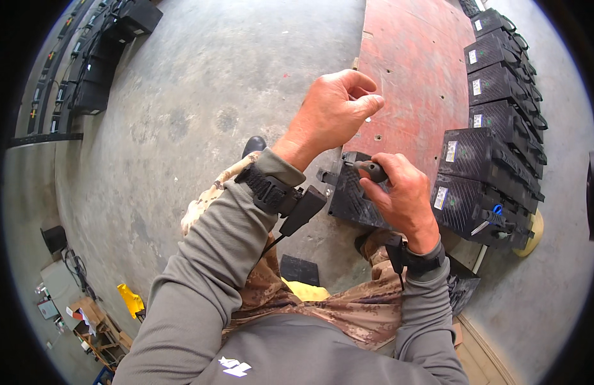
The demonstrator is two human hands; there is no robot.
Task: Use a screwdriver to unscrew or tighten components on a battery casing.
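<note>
The right hand (403, 192) grips a dark-handled tool (373, 171) (perhaps a screwdriver) over the black case (344, 197), while the left hand (332, 110) hangs curled by the red board (415, 70), whether holding something small I cannot tell. The case lies at the board's near end, seemingly mid-work, though what is done or left does not show; it looks dark and angular.

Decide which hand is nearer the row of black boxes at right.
Right: the right hand is just left of the row of black boxes; the left hand is farther left.
</note>
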